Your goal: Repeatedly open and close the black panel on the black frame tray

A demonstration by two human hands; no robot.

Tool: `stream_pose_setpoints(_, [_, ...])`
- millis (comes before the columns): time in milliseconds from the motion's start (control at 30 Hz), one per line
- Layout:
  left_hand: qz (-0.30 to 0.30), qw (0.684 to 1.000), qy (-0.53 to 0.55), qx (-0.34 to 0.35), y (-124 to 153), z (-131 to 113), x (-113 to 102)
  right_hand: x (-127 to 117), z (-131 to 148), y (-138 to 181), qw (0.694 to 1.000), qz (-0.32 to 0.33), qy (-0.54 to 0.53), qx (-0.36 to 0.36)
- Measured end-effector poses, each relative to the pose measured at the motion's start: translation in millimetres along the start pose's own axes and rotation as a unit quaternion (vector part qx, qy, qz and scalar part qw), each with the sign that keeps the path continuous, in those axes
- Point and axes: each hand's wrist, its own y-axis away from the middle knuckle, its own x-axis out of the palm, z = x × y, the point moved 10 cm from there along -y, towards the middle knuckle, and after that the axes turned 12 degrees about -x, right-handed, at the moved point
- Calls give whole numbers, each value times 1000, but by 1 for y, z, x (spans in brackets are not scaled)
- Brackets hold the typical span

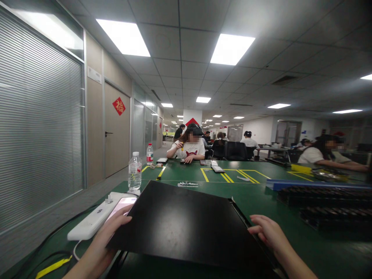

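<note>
A flat black panel (pixel 174 224) spans the near middle of the green table, its left side raised at a slant. My left hand (pixel 107 236) is closed on the panel's left edge, thumb near the top face and the other fingers partly hidden. Along the right side, the narrow rim of a black case (pixel 242 215) shows from under the panel. My right hand (pixel 269 232) has its fingers bent against that rim, thumb and fingertips close together. Most of the case is hidden by the panel.
Left of the panel lie a white power strip (pixel 97 217), a lit phone (pixel 123 203) and cables; a water bottle (pixel 135 172) stands behind. Black slotted parts (pixel 316 195) lie at right by a blue rail (pixel 271 184). Across the table (pixel 162 176) a person (pixel 190 149) sits working.
</note>
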Motion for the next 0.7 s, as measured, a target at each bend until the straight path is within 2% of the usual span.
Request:
stream_pose_setpoints(333, [-5,1000,2,-1,8,-1,5,-2,1,1,1000,-5,6,1])
stream_pose_setpoints(700, [-14,1000,-7,-13,16,-1,9,-3,-11,-4,1000,0,5,21])
